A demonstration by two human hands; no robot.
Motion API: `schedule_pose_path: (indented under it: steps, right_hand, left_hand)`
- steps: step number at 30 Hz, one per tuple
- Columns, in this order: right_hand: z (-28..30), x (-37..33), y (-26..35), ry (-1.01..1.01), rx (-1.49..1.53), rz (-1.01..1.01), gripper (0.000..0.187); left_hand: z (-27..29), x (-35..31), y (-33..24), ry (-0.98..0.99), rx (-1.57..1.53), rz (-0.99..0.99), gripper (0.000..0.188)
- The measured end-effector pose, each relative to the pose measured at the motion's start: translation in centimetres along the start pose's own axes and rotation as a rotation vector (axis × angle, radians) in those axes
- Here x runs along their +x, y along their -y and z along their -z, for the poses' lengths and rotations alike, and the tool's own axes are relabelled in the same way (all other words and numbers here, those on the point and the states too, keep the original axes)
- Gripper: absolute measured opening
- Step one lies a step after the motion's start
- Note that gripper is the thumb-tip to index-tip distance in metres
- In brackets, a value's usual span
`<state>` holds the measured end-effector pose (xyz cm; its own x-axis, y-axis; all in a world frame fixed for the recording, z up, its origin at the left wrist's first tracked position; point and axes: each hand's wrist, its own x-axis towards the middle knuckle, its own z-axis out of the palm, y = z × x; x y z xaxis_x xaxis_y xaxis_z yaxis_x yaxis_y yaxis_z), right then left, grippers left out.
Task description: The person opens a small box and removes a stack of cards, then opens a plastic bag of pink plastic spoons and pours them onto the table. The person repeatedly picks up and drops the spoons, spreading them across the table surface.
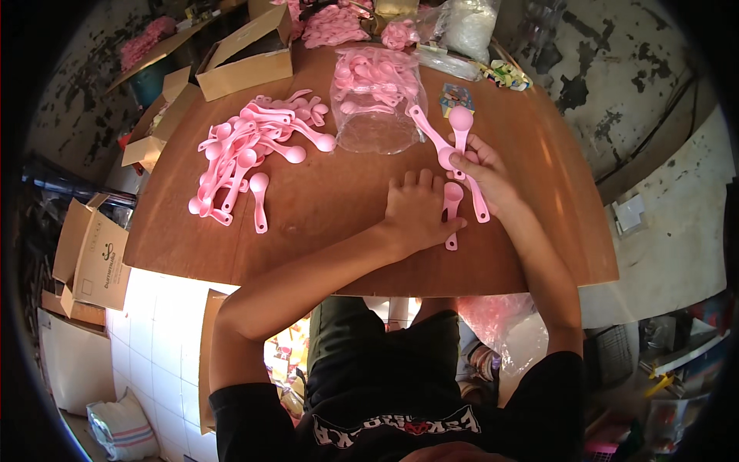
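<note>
Right hand (486, 171) fingers pinch several pink spoons (454, 135) fanned upright; left hand (416, 209) flattens one spoon (451, 206) against the bench (339, 192), steadying it.

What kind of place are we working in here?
Likely a small packing workshop: loose pink spoons heaped on a wooden table, a clear bag of more, and cardboard boxes around.

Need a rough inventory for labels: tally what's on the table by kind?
Loose pink spoons in the pile: too tangled to count exactly, roughly 25
Pink spoons in right hand: 3
Pink spoon under left hand: 1
Clear bags of spoons: 1
Cardboard boxes at the table's far edge: 2
Total: roughly 32
</note>
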<state>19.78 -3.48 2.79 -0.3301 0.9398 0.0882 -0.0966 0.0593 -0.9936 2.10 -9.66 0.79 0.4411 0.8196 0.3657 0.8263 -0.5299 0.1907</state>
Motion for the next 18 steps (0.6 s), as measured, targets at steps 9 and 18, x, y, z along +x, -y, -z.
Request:
schedule_pose_path:
  steps: [9,18]
  right_hand:
    - [-0.2,-0.2,0.6,-0.039,0.077,0.042,0.039]
    - [-6.0,1.2,1.5,0.108,0.081,0.058,0.044]
  left_hand:
    - [1.3,0.2,2.7,0.143,-0.358,-0.064,0.035]
    - [8.0,-7.2,10.2,-0.141,-0.584,0.047,0.045]
